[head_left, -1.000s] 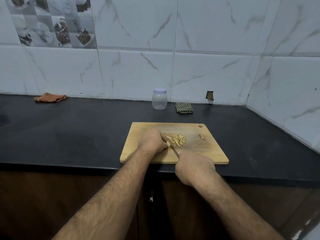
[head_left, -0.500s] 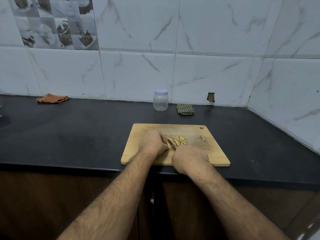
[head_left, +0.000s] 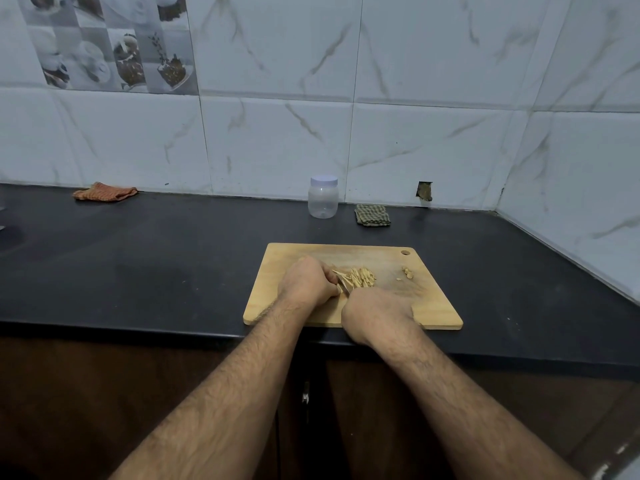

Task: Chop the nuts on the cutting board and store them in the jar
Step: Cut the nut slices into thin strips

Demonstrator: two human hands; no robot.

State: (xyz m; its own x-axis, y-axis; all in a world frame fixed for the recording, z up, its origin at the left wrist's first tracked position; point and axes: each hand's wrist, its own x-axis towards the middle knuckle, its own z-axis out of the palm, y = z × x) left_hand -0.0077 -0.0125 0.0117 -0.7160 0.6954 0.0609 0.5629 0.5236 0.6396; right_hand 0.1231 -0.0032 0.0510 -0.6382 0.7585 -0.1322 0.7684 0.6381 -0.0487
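Two bare forearms reach in over the front edge of the dark counter (head_left: 156, 271), and both hands are on the wooden cutting board (head_left: 429, 306), which lies near that front edge, right of centre. Nearest us, the right hand (head_left: 377, 310) sits by the board's front edge, fingers curled under into a fist around the handle of a knife (head_left: 344, 286); only a short sliver of blade shows, poking out toward the left hand. The handle itself is hidden under the knuckles. Just beyond, the left hand (head_left: 308, 284) is curled too, fingertips tucked down beside the blade; whether it pinches a nut there, I cannot tell from here.

Right past the knife, mid-board, there's the pile of chopped nuts (head_left: 360, 275), pale thin slivers heaped together and touching the blade side. Over toward the board's back right corner, a few small nut pieces (head_left: 407, 273) lie apart from the pile, just in front of the hanging hole.

Further back now, near the back edge of the counter against the tiled wall, stands the jar (head_left: 322, 201), clear plastic, upright, its pale lid on. Just right of it lies a folded green checked cloth (head_left: 372, 215). Well off to the left along that back edge, a crumpled orange cloth (head_left: 104, 192).
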